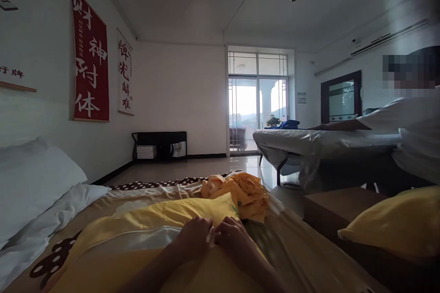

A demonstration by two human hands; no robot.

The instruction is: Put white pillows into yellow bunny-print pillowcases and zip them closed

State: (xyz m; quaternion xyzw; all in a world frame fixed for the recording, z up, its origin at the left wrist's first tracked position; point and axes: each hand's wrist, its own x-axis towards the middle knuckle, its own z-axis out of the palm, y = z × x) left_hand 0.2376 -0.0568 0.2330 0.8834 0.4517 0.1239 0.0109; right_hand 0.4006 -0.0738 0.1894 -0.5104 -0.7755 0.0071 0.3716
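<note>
The bed (295,247) fills the lower view, spread with a tan cover patterned in brown with white dots. On it, directly under both hands, lies a yellow pillow (144,229), its long axis running from the near left toward the far right, so that most of its length stretches away to the left of the grip. Just beyond the grip, slightly to the right, sits a crumpled orange cloth (244,194), touching the pillow's far end. The left hand (194,238) and the right hand (233,238) meet fingertip to fingertip on the pillow's far corner, both pinched down on its yellow cover at the edge; neither is nearer than the other. Well to the left lie white pillows (34,187); to the right, apart from the bed, a second yellow pillow (402,224).
</note>
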